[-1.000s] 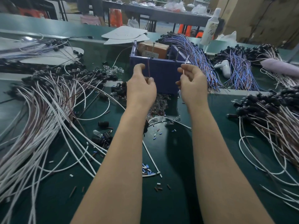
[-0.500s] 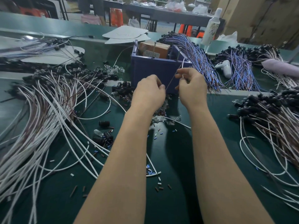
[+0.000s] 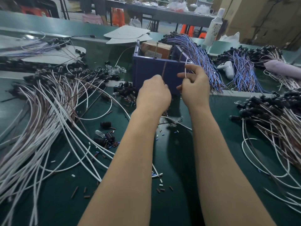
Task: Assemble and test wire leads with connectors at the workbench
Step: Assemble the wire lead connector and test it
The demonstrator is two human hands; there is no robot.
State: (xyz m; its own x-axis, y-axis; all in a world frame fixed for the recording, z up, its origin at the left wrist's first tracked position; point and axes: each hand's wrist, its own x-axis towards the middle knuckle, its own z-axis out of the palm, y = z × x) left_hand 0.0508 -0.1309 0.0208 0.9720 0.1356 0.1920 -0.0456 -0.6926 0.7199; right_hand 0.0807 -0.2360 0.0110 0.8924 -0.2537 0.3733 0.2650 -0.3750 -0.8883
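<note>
Green matting covers the workbench (image 3: 179, 160), and just above the centre of the frame both hands are raised in front of a purple bin (image 3: 146, 74). The left hand (image 3: 154, 95) is curled into a fist round a thin brown wire (image 3: 164, 69), which stands straight up from the knuckles against the bin's front wall. Just beside it, the right hand (image 3: 196, 90) pinches a white wire (image 3: 185, 71) between thumb and forefinger, its other fingers loosely spread; this wire also rises upright.

Half a second ago a single thin line slanted across the gap between the hands. Now the two wires stand apart and roughly parallel, while the hands themselves have barely shifted.

A broad fan of white and brown leads (image 3: 48, 115) fills the left of the frame, and a second heap (image 3: 276, 121) lies at the right edge. Blue-violet leads (image 3: 200, 54) drape behind the bin, upper right.
</note>
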